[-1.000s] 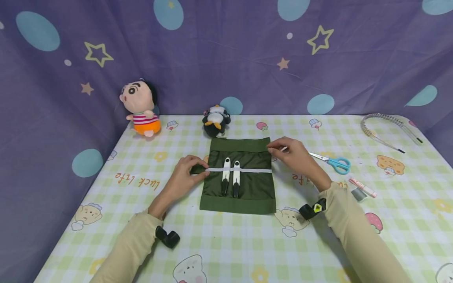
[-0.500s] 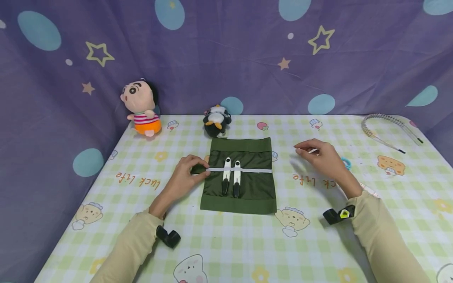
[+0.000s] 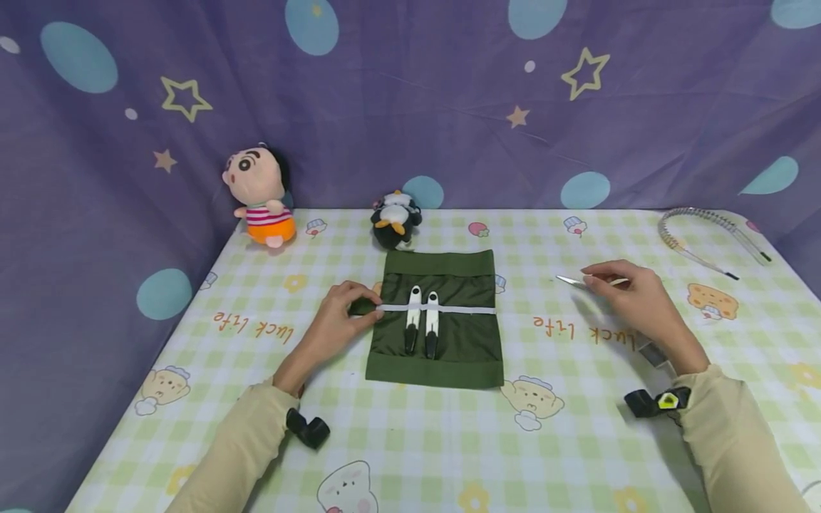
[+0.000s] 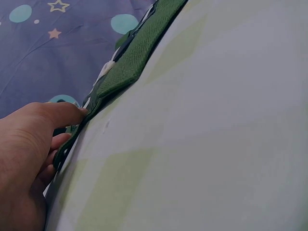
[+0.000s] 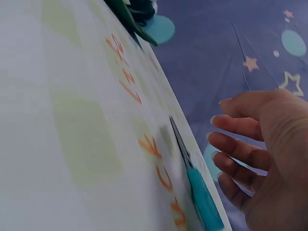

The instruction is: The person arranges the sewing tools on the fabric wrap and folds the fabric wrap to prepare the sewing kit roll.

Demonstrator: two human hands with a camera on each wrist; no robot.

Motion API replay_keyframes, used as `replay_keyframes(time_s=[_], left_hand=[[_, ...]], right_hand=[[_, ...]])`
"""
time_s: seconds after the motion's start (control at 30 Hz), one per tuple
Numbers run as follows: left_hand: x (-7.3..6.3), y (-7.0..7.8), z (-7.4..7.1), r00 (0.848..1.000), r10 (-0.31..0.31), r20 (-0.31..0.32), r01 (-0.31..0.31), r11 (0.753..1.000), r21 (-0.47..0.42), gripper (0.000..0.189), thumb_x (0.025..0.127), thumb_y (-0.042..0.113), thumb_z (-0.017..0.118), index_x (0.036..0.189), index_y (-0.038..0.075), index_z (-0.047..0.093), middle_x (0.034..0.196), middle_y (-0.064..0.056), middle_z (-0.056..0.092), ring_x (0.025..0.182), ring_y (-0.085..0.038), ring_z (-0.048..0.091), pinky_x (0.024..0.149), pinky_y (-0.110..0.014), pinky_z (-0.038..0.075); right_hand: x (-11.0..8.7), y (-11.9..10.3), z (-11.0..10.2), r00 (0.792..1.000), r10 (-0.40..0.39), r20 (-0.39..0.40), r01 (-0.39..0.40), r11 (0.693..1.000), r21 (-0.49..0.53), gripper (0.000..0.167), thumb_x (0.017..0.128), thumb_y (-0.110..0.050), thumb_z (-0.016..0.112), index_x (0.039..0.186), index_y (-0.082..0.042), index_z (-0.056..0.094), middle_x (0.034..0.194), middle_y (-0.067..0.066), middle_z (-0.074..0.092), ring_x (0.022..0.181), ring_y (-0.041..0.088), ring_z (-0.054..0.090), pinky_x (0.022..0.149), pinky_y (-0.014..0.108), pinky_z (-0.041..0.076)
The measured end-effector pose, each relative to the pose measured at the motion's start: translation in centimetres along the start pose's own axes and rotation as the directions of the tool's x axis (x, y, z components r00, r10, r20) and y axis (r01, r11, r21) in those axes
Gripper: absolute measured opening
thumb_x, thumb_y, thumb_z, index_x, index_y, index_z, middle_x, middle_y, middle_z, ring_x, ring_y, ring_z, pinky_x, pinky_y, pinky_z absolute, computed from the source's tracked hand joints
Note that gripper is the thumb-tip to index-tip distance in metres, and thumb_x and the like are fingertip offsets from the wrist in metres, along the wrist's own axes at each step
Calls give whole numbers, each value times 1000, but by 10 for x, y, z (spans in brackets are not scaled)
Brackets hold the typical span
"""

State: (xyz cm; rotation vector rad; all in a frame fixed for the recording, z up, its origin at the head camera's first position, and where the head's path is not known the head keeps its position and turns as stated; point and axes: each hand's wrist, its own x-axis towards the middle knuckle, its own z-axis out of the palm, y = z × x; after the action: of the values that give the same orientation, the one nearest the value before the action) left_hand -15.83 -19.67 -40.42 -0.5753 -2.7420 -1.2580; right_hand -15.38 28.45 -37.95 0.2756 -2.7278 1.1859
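A dark green fabric organizer (image 3: 468, 335) lies flat on the table, a white elastic band (image 3: 462, 310) across its middle. Under the band sit two slim white tools (image 3: 414, 310) with black lower ends. My left hand (image 3: 341, 313) pinches the organizer's left edge by the band; in the left wrist view the thumb lies on the green cloth (image 4: 130, 62). On the right, my right hand (image 3: 631, 288) hovers over a pair of scissors with turquoise handles (image 5: 204, 197). Its fingers are loosely bent and hold nothing. From the head, the hand mostly hides the scissors; the blades (image 3: 568, 281) show.
A small grey rectangular piece (image 3: 653, 354) lies partly hidden under the right wrist. A coiled headband (image 3: 695, 242) rests at the back right. At the back stand a plush penguin (image 3: 394, 219) and a plush doll (image 3: 263, 192). A patterned curtain (image 3: 449, 107) hangs behind the table.
My right hand has moved from the organizer's upper right edge to the right, to above the scissors. My left hand stays at the organizer's left edge.
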Motion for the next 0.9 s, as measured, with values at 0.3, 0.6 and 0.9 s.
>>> replay_keyframes(time_s=[0.3, 0.6, 0.9], left_hand=[[0, 0, 0, 1000, -5, -4, 5, 1000, 9, 12, 94, 16, 79, 105, 11, 76, 116, -10, 63, 113, -33, 53, 100, -54, 41], [0, 0, 0, 1000, -1, -6, 1, 1000, 7, 12, 94, 15, 79, 105, 11, 76, 116, -10, 63, 113, -33, 53, 100, -54, 41], [0, -1, 0, 1000, -3, -2, 3, 1000, 2, 13, 94, 15, 79, 105, 11, 76, 116, -10, 63, 114, -33, 53, 101, -53, 41]], right_hand=[[-18, 19, -21, 994, 110, -23, -111, 992, -62, 37, 105, -33, 63, 129, -5, 70, 124, 19, 67, 91, -6, 55, 72, 15, 45], [-30, 36, -28, 988, 141, -64, -148, 983, -113, 37, 103, -33, 66, 126, -4, 71, 123, 21, 66, 93, -6, 48, 76, 22, 40], [-33, 45, -31, 991, 118, -61, -125, 982, -141, 34, 103, -24, 67, 124, 2, 71, 115, 24, 67, 84, -10, 49, 69, 17, 41]])
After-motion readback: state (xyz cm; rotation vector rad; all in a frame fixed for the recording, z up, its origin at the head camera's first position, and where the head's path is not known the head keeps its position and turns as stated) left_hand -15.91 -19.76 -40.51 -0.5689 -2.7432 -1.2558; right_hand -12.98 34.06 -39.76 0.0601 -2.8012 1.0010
